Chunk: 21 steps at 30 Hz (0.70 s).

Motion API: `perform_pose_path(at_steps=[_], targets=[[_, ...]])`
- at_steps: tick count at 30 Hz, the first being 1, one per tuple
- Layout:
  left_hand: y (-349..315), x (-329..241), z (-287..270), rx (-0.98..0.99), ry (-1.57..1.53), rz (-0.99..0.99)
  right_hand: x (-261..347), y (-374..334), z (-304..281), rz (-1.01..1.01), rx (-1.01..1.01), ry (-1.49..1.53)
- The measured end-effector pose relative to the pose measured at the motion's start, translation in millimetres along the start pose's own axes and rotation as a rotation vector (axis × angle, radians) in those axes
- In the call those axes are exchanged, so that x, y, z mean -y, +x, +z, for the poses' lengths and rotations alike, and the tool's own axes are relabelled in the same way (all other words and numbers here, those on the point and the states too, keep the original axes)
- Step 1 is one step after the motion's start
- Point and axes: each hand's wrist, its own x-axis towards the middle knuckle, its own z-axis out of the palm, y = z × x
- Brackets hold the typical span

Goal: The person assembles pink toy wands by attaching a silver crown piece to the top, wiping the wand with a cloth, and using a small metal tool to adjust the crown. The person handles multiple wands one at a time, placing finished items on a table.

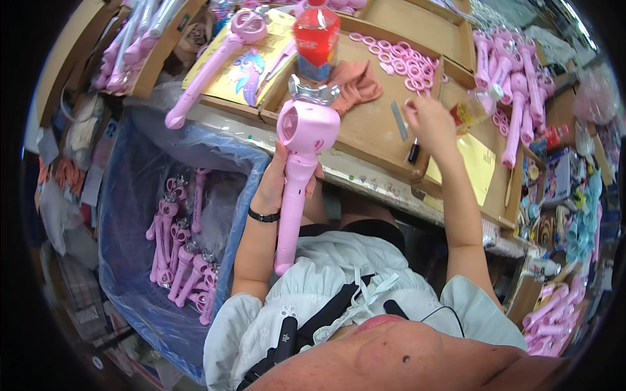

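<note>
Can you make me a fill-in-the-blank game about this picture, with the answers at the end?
1. The left hand grips a pink toy wand topped with a silver ____, like a king's.
2. A black wristband sits on the person's ____ wrist.
3. More pink wands lie in a bin coloured ____.
4. The right hand is beside a pile of small, round pink ____ with holes through them.

Missing words: crown; left; blue; rings.
</note>
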Motion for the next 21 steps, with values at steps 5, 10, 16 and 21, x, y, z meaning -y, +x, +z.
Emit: perform_pose_path(at_steps=[5, 10, 16, 21], targets=[[13, 8, -3, 0.050, -0.254, -0.183, -20, -78, -32, -0.064, -0.022, 0.382], [31, 11, -3, 0.274, -0.552, -0.335, -21, -170, -7, -0.131, -0.025, 0.102], [40, 21, 14, 0.442, -0.821, -0.464, -32, -218, 20, -0.018, -0.070, -0.174], [42, 14, 29, 0.336, -0.899, -0.566, -47, -215, 10, -0.285, -0.209, 0.022]])
